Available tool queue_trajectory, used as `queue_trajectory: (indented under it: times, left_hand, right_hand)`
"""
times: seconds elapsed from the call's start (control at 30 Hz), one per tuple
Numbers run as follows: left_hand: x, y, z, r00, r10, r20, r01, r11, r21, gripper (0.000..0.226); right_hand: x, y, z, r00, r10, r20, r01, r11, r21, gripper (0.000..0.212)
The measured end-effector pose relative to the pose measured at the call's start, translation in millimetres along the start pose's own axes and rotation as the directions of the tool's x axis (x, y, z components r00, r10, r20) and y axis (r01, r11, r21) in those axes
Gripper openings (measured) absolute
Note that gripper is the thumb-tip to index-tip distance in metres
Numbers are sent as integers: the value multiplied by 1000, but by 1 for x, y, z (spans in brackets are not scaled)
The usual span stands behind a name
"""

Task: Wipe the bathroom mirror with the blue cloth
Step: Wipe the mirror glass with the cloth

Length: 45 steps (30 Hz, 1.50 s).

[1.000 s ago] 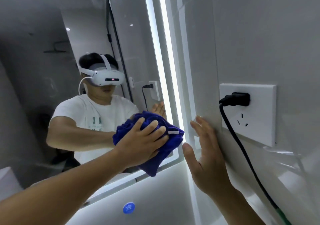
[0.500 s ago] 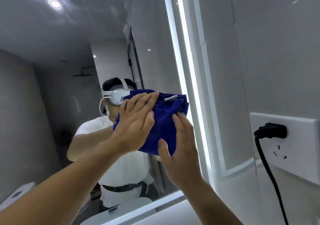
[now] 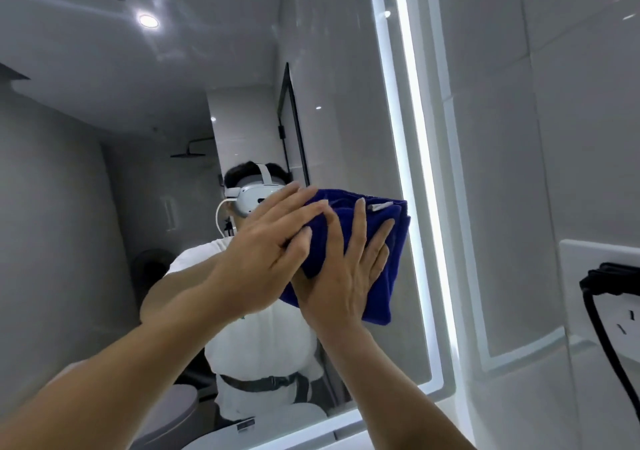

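- The blue cloth [image 3: 367, 259], bunched and folded, is pressed flat against the bathroom mirror [image 3: 145, 179], just beside the lit strip [image 3: 420, 207] along its right edge.
- The left hand [image 3: 266, 255] lies on the cloth's left part with fingers extended, pressing rather than clutching; the right hand [image 3: 346, 276] spreads straight fingers over its middle, also pressing.
- Risk: neither hand grasps the cloth, so if pressure eases mid-stroke the wad could slide out and drop towards whatever lies under the mirror.
- Risk: the loose folds could smear instead of clearing, since only part of the fabric meets the glass.
- Risk: a stroke carried too far right could run off the glass onto the wall towards the socket plate [image 3: 588, 276] and its black plug [image 3: 613, 278].
- Containers: none shows here, so there are no contents to report.
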<state>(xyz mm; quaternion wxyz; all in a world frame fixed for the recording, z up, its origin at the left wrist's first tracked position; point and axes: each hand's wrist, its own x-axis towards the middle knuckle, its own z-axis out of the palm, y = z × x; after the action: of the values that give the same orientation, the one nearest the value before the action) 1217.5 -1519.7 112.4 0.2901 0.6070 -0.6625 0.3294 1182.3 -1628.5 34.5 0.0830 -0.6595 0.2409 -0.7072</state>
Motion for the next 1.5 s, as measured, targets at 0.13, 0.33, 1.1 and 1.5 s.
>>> queue_trajectory:
  times: [0.13, 0.33, 1.1, 1.5]
  left_hand:
    - [-8, -8, -6, 993, 121, -2, -104, 866, 488, 51]
    - [-24, -1, 10, 996, 93, 11, -87, 873, 481, 52]
    - [-44, 5, 39, 977, 203, -60, -153, 872, 465, 47]
    - [-66, 3, 36, 989, 149, -26, -117, 862, 493, 48]
  right_hand:
    - [-6, 21, 3, 985, -160, -70, 162, 986, 30, 45]
    - [-62, 101, -10, 956, -292, 17, 290, 955, 57, 40]
    - [-110, 166, -25, 987, -161, -6, 161, 983, 89, 45]
    - [-167, 91, 4, 998, -58, 9, 56, 989, 138, 38]
